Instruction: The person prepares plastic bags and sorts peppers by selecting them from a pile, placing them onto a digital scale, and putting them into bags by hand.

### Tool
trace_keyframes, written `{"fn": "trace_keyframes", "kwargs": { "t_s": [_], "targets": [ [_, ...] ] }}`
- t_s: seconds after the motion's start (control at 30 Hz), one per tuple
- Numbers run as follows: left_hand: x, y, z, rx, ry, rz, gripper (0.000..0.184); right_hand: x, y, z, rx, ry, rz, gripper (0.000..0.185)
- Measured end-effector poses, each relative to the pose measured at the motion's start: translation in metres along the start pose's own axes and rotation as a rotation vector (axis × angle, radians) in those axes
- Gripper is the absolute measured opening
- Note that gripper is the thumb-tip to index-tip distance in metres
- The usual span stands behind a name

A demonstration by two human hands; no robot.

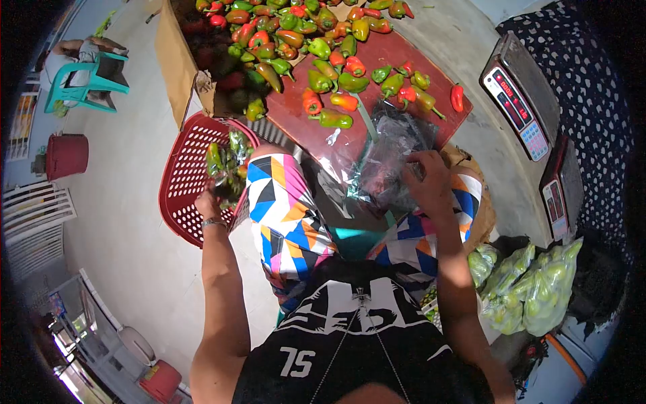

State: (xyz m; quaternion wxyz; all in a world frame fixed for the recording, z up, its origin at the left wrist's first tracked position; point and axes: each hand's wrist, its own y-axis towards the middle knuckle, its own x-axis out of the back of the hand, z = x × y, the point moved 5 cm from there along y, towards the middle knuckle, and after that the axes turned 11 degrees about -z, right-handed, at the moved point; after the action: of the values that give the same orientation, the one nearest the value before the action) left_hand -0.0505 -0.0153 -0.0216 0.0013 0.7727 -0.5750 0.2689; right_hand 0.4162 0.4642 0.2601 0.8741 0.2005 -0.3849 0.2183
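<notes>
My left hand (208, 205) is inside the red perforated basket (182, 182) at the left, by clear bags of green and red peppers (227, 161); its fingers are in shadow, so their grip is hard to make out. My right hand (426, 176) is curled at the near right edge of a pile of thin clear plastic bags (387, 151), fingers bent, and what lies between them is too small to tell. The bags lie on the near part of a dark red board (431, 67). Loose red, green and orange peppers (336, 81) lie on its far part.
A cardboard box (176, 67) stands at the upper left of the board. Two digital scales (521, 101) are at the right, above bagged green produce (538, 289). A person (67, 60) sits on a green chair (81, 77) far left, near a red bucket (67, 155).
</notes>
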Motion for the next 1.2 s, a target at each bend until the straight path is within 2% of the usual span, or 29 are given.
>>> {"fn": "trace_keyframes", "kwargs": {
  "t_s": [0.07,0.13,0.2,0.27,0.33,0.4,0.47,0.53,0.6,0.63,0.67,0.73,0.83,0.93,1.03,1.13,1.17,1.2],
  "targets": [
    [-0.002,-0.014,-0.039,0.049,-0.19,-0.025,0.015,0.0,-0.005,-0.005,-0.008,0.007,-0.003,0.021],
    [-0.006,-0.065,-0.123,-0.139,-0.171,0.096,0.012,-0.007,-0.012,-0.013,0.034,-0.003,-0.013,0.024],
    [-0.011,-0.121,-0.186,-0.373,-0.158,0.121,0.012,-0.023,-0.023,-0.023,0.122,-0.034,-0.025,0.025],
    [-0.017,-0.203,-0.229,-0.379,-0.333,0.302,0.013,-0.039,-0.031,0.005,0.223,0.069,-0.048,0.025],
    [-0.02,-0.303,-0.263,-0.513,-0.181,0.347,0.011,-0.061,-0.037,0.032,0.29,0.115,-0.029,0.026],
    [-0.042,-0.368,-0.244,-0.563,-0.354,0.511,0.02,-0.089,-0.039,0.043,0.323,0.103,0.032,0.028],
    [-0.057,-0.414,-0.217,-0.524,-0.275,0.655,0.033,-0.114,-0.04,0.031,0.304,0.08,0.042,0.029],
    [-0.078,-0.426,-0.153,-0.239,-0.282,0.744,0.038,-0.119,-0.037,0.025,0.276,0.112,0.051,0.028],
    [-0.086,-0.426,-0.108,-0.076,-0.098,0.716,0.04,-0.109,-0.037,0.022,0.238,0.203,0.065,0.026],
    [-0.088,-0.414,-0.082,-0.005,-0.002,0.695,0.045,-0.102,-0.036,0.019,0.182,0.282,0.055,0.022],
    [-0.09,-0.411,-0.084,0.044,0.042,0.689,0.052,-0.094,-0.033,0.017,0.15,0.304,0.046,0.021],
    [-0.094,-0.413,-0.091,0.045,0.062,0.649,0.062,-0.077,-0.031,0.013,0.086,0.354,0.033,0.019],
    [-0.108,-0.4,-0.073,0.134,-0.006,0.589,0.065,-0.058,-0.03,0.011,-0.014,0.381,0.07,0.018],
    [-0.11,-0.412,-0.095,-0.06,-0.049,0.575,0.067,-0.035,-0.03,0.014,-0.157,0.388,0.173,0.018],
    [-0.098,-0.434,-0.147,-0.696,0.022,0.588,0.069,-0.034,-0.035,-0.001,-0.191,0.699,0.223,0.016],
    [-0.11,-0.445,-0.164,-0.487,-0.132,0.777,0.07,-0.032,-0.041,-0.004,-0.328,1.008,0.301,0.011],
    [-0.123,-0.444,-0.159,-0.235,-0.272,0.875,0.07,-0.035,-0.042,-0.007,-0.325,1.109,0.322,0.01],
    [-0.132,-0.439,-0.155,-0.039,-0.277,0.982,0.071,-0.04,-0.043,-0.011,-0.32,1.208,0.344,0.01]
  ]
}}
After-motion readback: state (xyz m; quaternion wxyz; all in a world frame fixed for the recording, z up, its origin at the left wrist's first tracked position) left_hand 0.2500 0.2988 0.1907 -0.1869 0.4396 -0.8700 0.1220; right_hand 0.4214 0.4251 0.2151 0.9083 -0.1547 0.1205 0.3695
